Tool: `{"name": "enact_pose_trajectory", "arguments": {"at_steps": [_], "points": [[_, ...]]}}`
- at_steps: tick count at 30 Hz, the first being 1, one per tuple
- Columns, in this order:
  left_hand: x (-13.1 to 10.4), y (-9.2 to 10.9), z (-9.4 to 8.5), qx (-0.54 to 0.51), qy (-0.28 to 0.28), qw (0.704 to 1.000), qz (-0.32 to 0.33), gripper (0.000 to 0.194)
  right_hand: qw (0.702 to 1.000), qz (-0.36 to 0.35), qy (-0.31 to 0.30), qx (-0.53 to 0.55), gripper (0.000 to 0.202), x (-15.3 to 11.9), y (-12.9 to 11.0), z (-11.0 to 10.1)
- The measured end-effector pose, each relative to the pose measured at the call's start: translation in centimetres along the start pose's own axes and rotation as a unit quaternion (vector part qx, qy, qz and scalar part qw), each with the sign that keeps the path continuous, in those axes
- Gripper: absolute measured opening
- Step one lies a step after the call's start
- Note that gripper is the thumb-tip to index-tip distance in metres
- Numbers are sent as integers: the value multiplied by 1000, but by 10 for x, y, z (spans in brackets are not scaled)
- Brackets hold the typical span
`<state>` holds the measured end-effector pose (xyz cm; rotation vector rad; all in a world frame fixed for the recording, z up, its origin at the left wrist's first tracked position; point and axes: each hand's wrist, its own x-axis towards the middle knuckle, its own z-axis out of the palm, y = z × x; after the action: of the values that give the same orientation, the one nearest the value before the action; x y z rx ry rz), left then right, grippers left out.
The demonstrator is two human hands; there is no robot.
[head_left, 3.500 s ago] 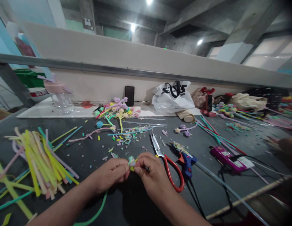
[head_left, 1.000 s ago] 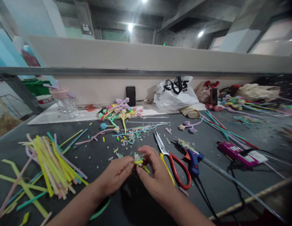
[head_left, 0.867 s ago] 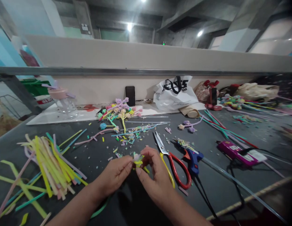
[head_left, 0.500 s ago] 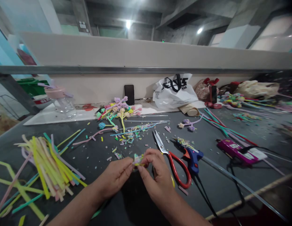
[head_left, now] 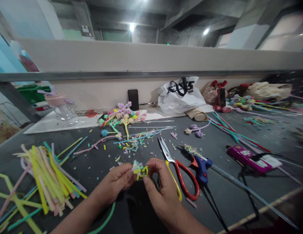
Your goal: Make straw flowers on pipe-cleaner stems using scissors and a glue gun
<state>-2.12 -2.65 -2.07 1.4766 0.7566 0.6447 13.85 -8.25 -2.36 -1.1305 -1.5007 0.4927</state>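
Note:
Between my hands is a small pipe-cleaner flower cluster (head_left: 136, 167) in pale green, lilac and yellow. My left hand (head_left: 114, 183) is closed around its base, and a green pipe-cleaner stem (head_left: 107, 218) trails out below that hand. On the cluster's right side, the thumb and fingers of my right hand (head_left: 161, 187) pinch a bent yellow pipe-cleaner piece (head_left: 145, 170); its far end is partly hidden by my fingers. Red-handled scissors (head_left: 186, 177) lie just right of my right hand, with a yellow handle (head_left: 174, 178) beside them, partly covered by that hand.
A blue glue gun (head_left: 202, 167) with a long glue stick lies right of the scissors, near a magenta device (head_left: 249, 159) with cables. Loose pipe cleaners (head_left: 52, 178) are piled at left. Cut scraps (head_left: 139, 139), finished flowers (head_left: 125, 118), a bottle (head_left: 64, 112) and a white bag (head_left: 182, 97) stand farther back.
The cluster has turned and shows more clearly, with yellow loops now visible at its right side. More green stem shows below my left hand. The view has shifted slightly.

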Motion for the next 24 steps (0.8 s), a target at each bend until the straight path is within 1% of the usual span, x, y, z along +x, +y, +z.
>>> {"name": "enact_pose_trajectory", "arguments": {"at_steps": [2, 5, 8, 11, 13, 15, 18, 21, 24], "points": [[1, -6, -2, -108, 4, 994, -31, 33, 1000, 4, 6, 10, 31, -3, 2, 0], [2, -12, -5, -210, 13, 976, -50, 30, 1000, 2, -3, 1, 27, -3, 6, 0], [3, -12, -8, -260, 5, 964, -55, 28, 1000, -13, -10, -20, 20, -1, 10, -1], [5, -8, -10, -267, 4, 962, -61, 26, 999, -25, -14, -45, 17, 2, 13, -3], [6, -6, -8, -249, 9, 966, -68, 26, 998, -24, -13, -61, 17, 4, 14, -4], [7, -5, -5, -210, 12, 975, -75, 28, 997, -22, -9, -71, 16, 4, 12, -5], [7, -4, 1, -108, 25, 991, -77, 33, 997, -22, -8, -73, 16, 3, 10, -4], [6, -2, 4, 11, 33, 998, -47, 34, 996, -20, -17, -80, 18, 2, 10, -2], [5, -1, 4, 117, 24, 993, 3, 34, 995, 7, -16, -102, 22, 1, 12, 0]]}}
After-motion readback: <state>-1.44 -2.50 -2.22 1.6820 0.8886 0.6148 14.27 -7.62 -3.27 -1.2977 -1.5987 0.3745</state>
